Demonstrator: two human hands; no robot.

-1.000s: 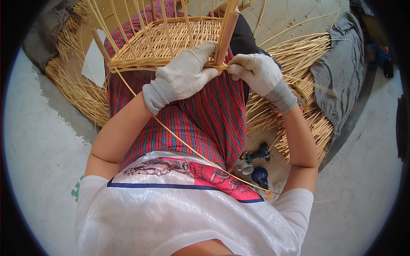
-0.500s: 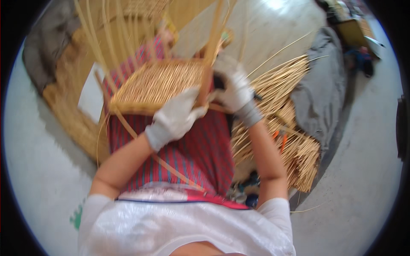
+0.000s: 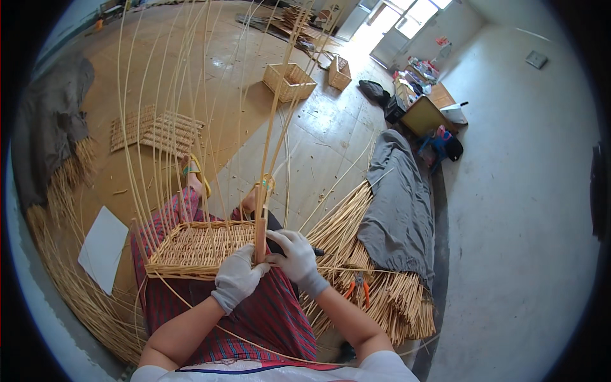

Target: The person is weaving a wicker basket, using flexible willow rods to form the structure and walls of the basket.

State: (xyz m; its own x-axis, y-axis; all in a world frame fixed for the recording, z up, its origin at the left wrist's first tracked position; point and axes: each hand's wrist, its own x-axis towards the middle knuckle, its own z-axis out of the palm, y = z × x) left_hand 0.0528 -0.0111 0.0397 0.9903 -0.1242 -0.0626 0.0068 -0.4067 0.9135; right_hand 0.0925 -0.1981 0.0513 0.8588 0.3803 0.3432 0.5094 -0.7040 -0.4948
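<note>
Since the earlier frames, view tipped up: far floor and doorway (image 3: pixel 394 28) now show; right hand has dropped from beside the post to its foot. Woven base (image 3: pixel 207 245) lies across the lap, near side, left of centre. Post (image 3: pixel 260 239) upright at its near right corner. Stakes (image 3: pixel 261 197) rise from its edges; several tips cut off at the top.

Left hand (image 3: pixel 238 274), gloved: wrapped on the near rim beside the post, thumb toward the post foot; fingertips partly hidden. Right hand (image 3: pixel 294 258), gloved: fingers bent, thumb and forefinger drawn in at the post foot; cannot tell whether they pinch anything. Both elbows bent, forearms converging from the lower edge. Dark end (image 3: pixel 318 252) pokes out beyond the right hand; rest hidden, kind unclear.

Loose strand (image 3: pixel 175 291) runs from the near left corner under the left forearm toward the lower right.

Right: rod bundle (image 3: pixel 394 315) close to right forearm, orange-handled pliers (image 3: pixel 366 294) on it, grey cloth (image 3: pixel 398 210) hiding its middle. Left: white sheet (image 3: pixel 104 251). Open floor (image 3: pixel 318 156) beyond the feet, up to basket (image 3: pixel 283 88).
</note>
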